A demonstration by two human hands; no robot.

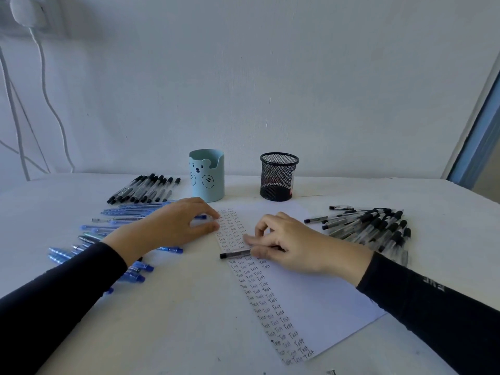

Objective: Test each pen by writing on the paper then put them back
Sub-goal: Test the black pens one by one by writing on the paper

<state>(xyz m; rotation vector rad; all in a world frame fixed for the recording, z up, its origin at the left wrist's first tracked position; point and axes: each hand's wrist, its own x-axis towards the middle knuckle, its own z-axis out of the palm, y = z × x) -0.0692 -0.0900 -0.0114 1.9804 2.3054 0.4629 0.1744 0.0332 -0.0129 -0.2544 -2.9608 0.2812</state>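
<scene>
The fingers (259, 240) of the right hand (295, 239) are curled and, with the thumb, pinch a black pen (234, 255) near its back end; the pen lies almost flat across the left edge of the paper (319, 282), its capped end pointing left and just past that edge onto the table (189, 320). The fingertips (213, 214) of the left hand (167, 226) are loosely bent and rest at the paper's upper left corner, the thumb just below them; this hand holds nothing that can be made out.

In the head view the paper lies slantwise in front of the person; columns of the handwritten word "Test" run down its left side from the far corner to the near one, while the rest of the sheet is blank. Blue pens (127, 212) lie scattered on the table to the left, partly under the left hand and its black sleeve (67, 288); farther back on the left a row of black pens (146, 189) lies side by side. To the right of the paper sits a pile of black pens (373, 226), just beyond the right wrist. At the back of the table, near the wall (297, 77), a pale blue bear cup (207, 175) and a black mesh cup (278, 177) stand upright and apart; no pens show above either rim. White cables (51, 104) hang down the wall at the far left.
</scene>
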